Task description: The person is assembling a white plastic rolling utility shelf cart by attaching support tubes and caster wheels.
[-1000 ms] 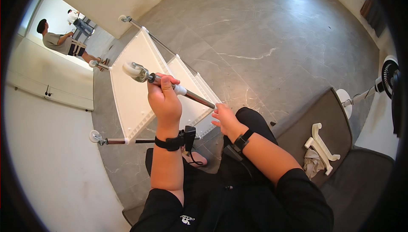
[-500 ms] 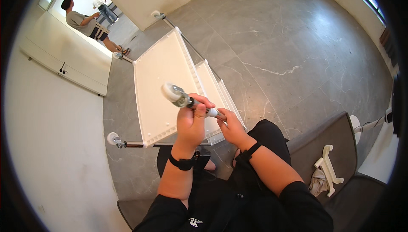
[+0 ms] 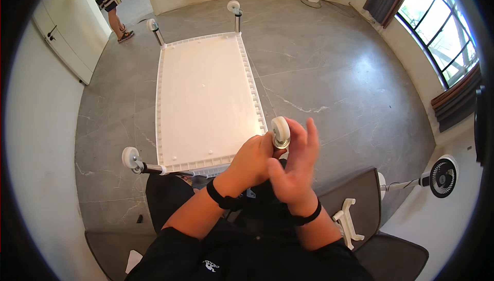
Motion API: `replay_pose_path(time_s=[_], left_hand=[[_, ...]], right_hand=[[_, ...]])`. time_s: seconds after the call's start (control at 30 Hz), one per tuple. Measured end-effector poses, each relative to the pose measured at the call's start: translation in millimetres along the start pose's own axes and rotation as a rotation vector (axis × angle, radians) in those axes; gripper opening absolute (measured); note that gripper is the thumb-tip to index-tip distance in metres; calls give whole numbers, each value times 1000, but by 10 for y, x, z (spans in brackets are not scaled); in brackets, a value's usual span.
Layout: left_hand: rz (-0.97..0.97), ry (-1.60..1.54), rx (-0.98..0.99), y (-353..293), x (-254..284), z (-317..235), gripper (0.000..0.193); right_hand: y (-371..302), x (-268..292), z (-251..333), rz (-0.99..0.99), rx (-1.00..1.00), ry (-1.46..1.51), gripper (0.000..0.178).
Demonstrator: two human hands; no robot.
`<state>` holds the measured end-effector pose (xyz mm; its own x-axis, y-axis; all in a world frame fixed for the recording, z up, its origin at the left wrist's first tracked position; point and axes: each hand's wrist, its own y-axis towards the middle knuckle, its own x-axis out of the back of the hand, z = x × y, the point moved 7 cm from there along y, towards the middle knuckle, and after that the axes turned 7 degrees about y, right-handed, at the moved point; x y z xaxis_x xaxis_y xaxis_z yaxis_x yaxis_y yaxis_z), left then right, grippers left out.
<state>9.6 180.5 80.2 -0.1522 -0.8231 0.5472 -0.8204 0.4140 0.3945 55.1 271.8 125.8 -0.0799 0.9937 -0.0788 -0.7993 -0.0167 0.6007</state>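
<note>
An upturned cart with a white plastic shelf [image 3: 206, 101] stands before me, casters pointing up on metal legs. Closed round the leg just under the near right caster [image 3: 280, 129] is my left hand [image 3: 247, 161]. My right hand [image 3: 297, 175] is beside that caster with its fingers stretched apart; whether a fingertip touches the wheel I cannot tell. The near left caster [image 3: 130, 158] leans outward on its leg. Two more, the far left caster [image 3: 152, 25] and the far right caster [image 3: 233, 7], top the far legs. My left hand hides most of the held leg.
A white plastic bracket [image 3: 348, 224] lies on the dark grey seat [image 3: 355, 193] to my right. Beyond it is a small fan [image 3: 443, 177]. Another person [image 3: 110, 3] stands by the far doorway. A white door [image 3: 59, 39] is at the left, a window [image 3: 440, 29] at the right.
My right hand has come off the leg and opened beside the caster. The held caster has turned upright and moved right, and the cart now sits squarer to me. My view has shifted.
</note>
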Motion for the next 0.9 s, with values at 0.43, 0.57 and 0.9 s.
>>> replay_pose_path(time_s=[0.43, 0.57, 0.9], left_hand=[[130, -40, -62, -233, 137, 109, 23], [110, 284, -217, -277, 357, -22, 34], [133, 348, -333, -370, 387, -40, 59]], right_hand=[[336, -67, -119, -11, -196, -358, 86], [310, -57, -223, -30, 27, -180, 74], [-201, 115, -287, -369, 72, -443, 64]])
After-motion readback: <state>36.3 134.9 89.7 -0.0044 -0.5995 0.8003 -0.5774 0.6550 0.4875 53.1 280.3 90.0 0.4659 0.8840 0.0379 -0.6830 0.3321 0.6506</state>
